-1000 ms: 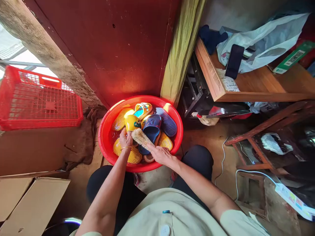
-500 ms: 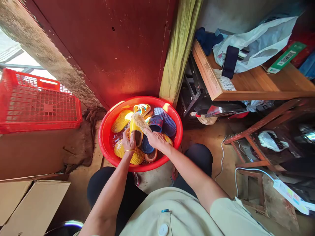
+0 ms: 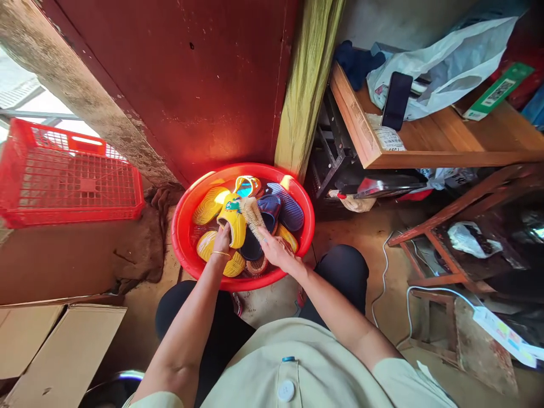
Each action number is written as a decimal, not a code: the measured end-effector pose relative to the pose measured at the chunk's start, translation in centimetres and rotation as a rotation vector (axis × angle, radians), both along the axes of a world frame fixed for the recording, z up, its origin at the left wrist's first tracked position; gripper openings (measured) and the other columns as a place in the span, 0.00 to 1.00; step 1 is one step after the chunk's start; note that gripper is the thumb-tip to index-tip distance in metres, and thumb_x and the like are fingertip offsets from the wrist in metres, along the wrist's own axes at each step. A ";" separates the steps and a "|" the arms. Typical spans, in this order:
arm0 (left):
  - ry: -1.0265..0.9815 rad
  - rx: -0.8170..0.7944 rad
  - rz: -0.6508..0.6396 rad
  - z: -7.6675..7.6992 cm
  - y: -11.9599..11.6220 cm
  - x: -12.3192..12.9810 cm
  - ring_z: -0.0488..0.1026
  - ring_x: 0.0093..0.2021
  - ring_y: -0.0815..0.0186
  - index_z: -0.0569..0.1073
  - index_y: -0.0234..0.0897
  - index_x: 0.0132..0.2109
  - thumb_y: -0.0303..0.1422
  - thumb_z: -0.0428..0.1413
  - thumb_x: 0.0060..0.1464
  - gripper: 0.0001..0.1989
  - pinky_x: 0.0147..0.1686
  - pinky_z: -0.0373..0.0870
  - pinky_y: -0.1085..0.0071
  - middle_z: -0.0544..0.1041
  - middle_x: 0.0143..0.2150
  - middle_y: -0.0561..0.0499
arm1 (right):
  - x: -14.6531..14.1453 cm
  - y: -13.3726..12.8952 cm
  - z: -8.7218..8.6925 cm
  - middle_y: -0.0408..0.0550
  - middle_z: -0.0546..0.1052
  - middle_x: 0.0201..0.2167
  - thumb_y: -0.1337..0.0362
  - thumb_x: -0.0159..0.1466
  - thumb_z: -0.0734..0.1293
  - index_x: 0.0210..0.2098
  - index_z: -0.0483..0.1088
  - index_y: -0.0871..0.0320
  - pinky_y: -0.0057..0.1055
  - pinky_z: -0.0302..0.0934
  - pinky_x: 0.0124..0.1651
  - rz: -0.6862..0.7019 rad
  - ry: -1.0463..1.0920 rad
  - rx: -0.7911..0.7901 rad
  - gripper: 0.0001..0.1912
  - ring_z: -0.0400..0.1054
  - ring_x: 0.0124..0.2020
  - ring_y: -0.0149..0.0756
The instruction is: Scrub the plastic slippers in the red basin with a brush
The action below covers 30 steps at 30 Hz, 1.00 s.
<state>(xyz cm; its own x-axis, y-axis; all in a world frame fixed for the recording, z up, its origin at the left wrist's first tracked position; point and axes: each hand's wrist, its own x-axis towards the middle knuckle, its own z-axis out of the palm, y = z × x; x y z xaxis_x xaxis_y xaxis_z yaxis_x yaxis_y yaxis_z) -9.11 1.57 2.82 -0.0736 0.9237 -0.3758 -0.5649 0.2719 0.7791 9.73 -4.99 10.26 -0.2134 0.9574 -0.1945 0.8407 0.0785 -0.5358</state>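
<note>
A red basin (image 3: 181, 249) holds water and several yellow and blue slippers. My left hand (image 3: 222, 241) grips a yellow shoe (image 3: 236, 226) by its opening, over the left middle of the basin; a blue and green decoration shows on the shoe's top. In my right hand (image 3: 274, 249) is a scrubbing brush (image 3: 251, 214), its pale bristles against the right side of the yellow shoe. A blue slipper (image 3: 287, 208) lies sole up at the basin's right. Near the far rim is a slipper with a bright blue inside (image 3: 247, 186).
On the left stand a red plastic crate (image 3: 76, 181) and a cardboard box (image 3: 68, 351). A wooden desk (image 3: 450, 136) at the right bears a phone (image 3: 396, 101) and a white plastic bag (image 3: 459, 68). Below it are a wooden chair (image 3: 442, 249) and a power strip (image 3: 505, 337).
The yellow shoe has turned in my left hand, so its decorated top now shows. My right hand has shifted slightly right and down, and the brush has moved from over the shoe to its side.
</note>
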 end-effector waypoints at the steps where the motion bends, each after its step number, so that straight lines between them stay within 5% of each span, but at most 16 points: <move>1: -0.016 0.032 -0.035 0.4 -0.4 0.2 0.78 0.47 0.58 0.69 0.42 0.57 0.41 0.64 0.53 0.26 0.44 0.76 0.65 0.79 0.48 0.49 | 0.2 0.6 0.0 0.48 0.79 0.54 0.59 0.71 0.58 0.73 0.51 0.49 0.33 0.68 0.54 -0.046 0.031 0.016 0.31 0.76 0.51 0.41; 5: -0.088 0.130 -0.146 1.9 -1.6 0.6 0.74 0.56 0.55 0.67 0.44 0.62 0.31 0.67 0.45 0.37 0.55 0.71 0.60 0.78 0.55 0.49 | 2.1 0.8 -0.8 0.47 0.71 0.64 0.61 0.71 0.58 0.70 0.58 0.53 0.33 0.63 0.62 -0.097 0.189 0.106 0.28 0.67 0.62 0.40; 10: -0.164 0.256 -0.201 3.1 -1.6 0.5 0.66 0.65 0.52 0.65 0.44 0.66 0.26 0.65 0.42 0.42 0.62 0.64 0.57 0.72 0.63 0.46 | 4.6 -2.3 -2.6 0.51 0.70 0.64 0.61 0.71 0.57 0.70 0.57 0.56 0.40 0.62 0.65 -0.090 0.242 0.197 0.29 0.66 0.63 0.42; 15: -0.115 0.227 -0.031 3.5 -0.2 0.8 0.72 0.59 0.54 0.72 0.40 0.60 0.29 0.66 0.46 0.32 0.56 0.70 0.61 0.76 0.58 0.45 | 4.0 -4.1 -2.1 0.51 0.72 0.62 0.61 0.71 0.58 0.71 0.57 0.54 0.38 0.64 0.63 0.057 0.188 0.256 0.29 0.70 0.59 0.42; 21: -0.026 0.245 0.001 5.0 4.0 2.7 0.74 0.55 0.59 0.73 0.40 0.57 0.33 0.66 0.50 0.27 0.54 0.72 0.63 0.77 0.55 0.45 | 2.5 -1.4 -1.0 0.55 0.74 0.60 0.63 0.71 0.56 0.72 0.52 0.58 0.38 0.66 0.60 0.035 0.094 0.260 0.31 0.71 0.57 0.44; 26: 0.464 0.318 -0.182 6.4 5.8 3.8 0.72 0.58 0.51 0.72 0.35 0.60 0.39 0.61 0.57 0.26 0.60 0.65 0.52 0.74 0.60 0.39 | 3.6 1.8 -0.7 0.54 0.76 0.58 0.61 0.72 0.55 0.73 0.49 0.56 0.38 0.67 0.56 -0.092 0.033 0.176 0.31 0.74 0.54 0.46; 30: 1.184 0.236 -0.262 5.3 3.3 -0.5 0.70 0.61 0.47 0.64 0.36 0.67 0.47 0.54 0.61 0.32 0.62 0.61 0.51 0.71 0.62 0.38 | 4.9 2.3 -1.3 0.51 0.79 0.54 0.59 0.72 0.57 0.71 0.56 0.52 0.38 0.67 0.54 -0.144 0.000 0.091 0.29 0.75 0.52 0.46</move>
<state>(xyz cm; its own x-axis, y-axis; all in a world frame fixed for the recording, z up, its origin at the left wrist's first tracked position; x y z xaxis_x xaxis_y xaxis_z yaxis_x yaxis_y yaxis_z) -9.56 4.91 8.17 -0.0571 0.9980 -0.0256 0.5720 0.0537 0.8185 14.64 -2.71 8.99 -0.0726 0.9918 -0.1054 0.8466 0.0054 -0.5322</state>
